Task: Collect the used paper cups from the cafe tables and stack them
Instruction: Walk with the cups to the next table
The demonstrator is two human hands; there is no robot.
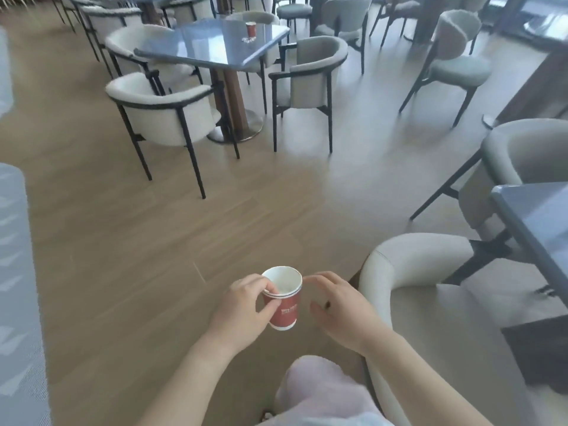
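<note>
From my head view, the red paper cup with a white rim (284, 305) sits mouth-up in my left hand (242, 305), thumb and fingers curled round its upper wall, over the wooden floor. The hold is high and one-sided, so I judge it could slip or crumple, and any dregs could spill. My right hand (338, 305) hovers just beside it, fingers loosely spread, holding nothing. Another red paper cup (250, 28) stands on the far grey square surface (212, 41), well apart.
</note>
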